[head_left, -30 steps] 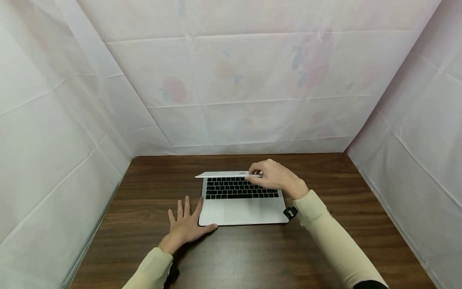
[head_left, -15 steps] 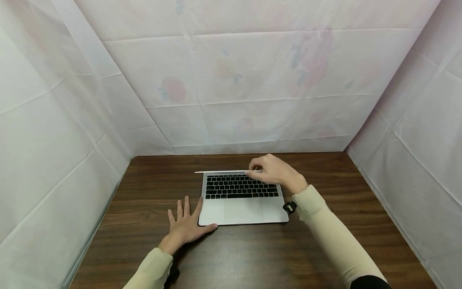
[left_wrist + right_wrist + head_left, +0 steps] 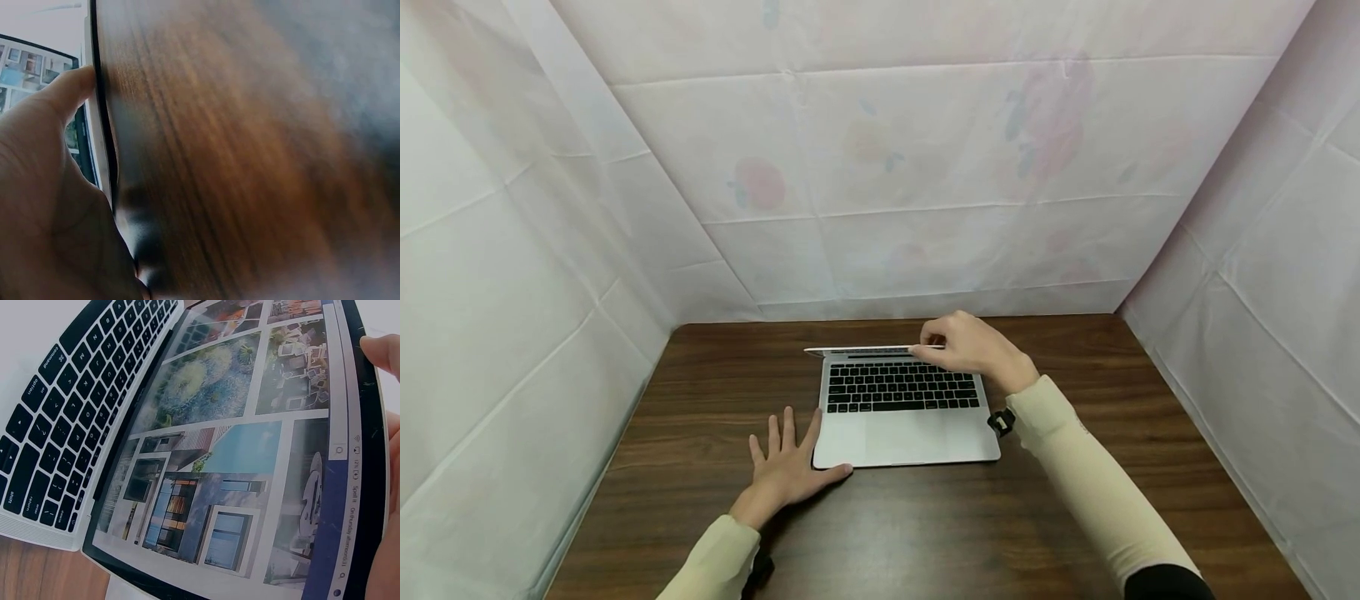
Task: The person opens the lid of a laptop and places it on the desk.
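A silver laptop (image 3: 895, 437) lies on the wooden table with its lid (image 3: 865, 350) raised, seen nearly edge-on in the head view. My right hand (image 3: 973, 350) pinches the lid's top edge right of its middle, thumb on the screen side and fingers behind. The lit screen (image 3: 237, 444) fills much of the right wrist view and shows several pictures, beside the black keyboard (image 3: 75, 394). At the laptop's front left corner my left hand (image 3: 786, 475) rests with fingers spread, the thumb along the front edge. In the left wrist view the left thumb (image 3: 75, 87) touches that edge.
The brown wooden table (image 3: 700, 392) extends around the laptop on all sides. A pale printed cloth (image 3: 880, 167) hangs behind it, with white cloth on the left and right. A black wrist device (image 3: 1002, 422) sits by the laptop's right edge.
The laptop lid has tilted further up and back, and more of the keyboard shows. My right hand has moved with it, slightly away from me. The left hand has stayed in place.
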`<state>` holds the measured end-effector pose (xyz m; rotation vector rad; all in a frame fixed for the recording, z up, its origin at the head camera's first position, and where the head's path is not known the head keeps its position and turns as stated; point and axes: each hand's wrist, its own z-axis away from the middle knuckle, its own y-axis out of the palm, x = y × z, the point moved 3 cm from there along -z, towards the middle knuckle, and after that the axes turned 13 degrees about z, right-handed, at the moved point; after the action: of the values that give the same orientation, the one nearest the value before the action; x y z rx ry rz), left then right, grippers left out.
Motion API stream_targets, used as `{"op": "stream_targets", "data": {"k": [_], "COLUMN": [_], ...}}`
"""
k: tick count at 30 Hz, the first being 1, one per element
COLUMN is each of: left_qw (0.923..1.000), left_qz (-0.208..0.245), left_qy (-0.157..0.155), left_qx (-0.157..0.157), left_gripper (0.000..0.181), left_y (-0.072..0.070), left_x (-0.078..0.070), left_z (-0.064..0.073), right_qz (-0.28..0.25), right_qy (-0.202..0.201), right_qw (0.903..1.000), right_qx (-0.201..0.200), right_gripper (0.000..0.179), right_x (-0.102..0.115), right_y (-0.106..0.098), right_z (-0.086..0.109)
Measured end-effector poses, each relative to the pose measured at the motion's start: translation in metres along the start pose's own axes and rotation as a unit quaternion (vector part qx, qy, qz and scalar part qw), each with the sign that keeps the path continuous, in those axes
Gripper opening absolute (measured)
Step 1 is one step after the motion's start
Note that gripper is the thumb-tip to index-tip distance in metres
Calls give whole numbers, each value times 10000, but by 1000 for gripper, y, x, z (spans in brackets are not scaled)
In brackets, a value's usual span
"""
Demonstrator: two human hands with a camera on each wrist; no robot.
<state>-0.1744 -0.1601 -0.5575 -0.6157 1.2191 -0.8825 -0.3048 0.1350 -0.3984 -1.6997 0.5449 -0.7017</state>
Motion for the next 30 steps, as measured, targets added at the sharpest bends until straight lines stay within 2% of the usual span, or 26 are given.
{"op": "stream_targets", "data": {"k": [8,14,19,24,30], "left_qw": [10000,10000,9999,9999,10000], "left_qz": [25,50,81,76,44], "left_qy": [32,58,67,63,52], "left_qx": [28,10,-12,-31,-27], "left_gripper": [117,117,117,119,122], "left_y": [-1,-1,0,2,10], "left_x": [2,2,5,8,18], "left_z": [-1,0,-1,-2,-8], "right_qz": [63,-75,-143,-176,-273], "right_qy": [-40,56,-35,-136,-329], "right_qw": [10000,9999,9999,9997,9982], "right_qx": [-48,53,39,-103,-429], "right_gripper": [33,34,33,33,20], "right_x": [-1,-2,-2,-3,-3], "right_y": [-2,-3,-4,-5,-8], "right_z": [-3,-6,-8,-11,-14]}}
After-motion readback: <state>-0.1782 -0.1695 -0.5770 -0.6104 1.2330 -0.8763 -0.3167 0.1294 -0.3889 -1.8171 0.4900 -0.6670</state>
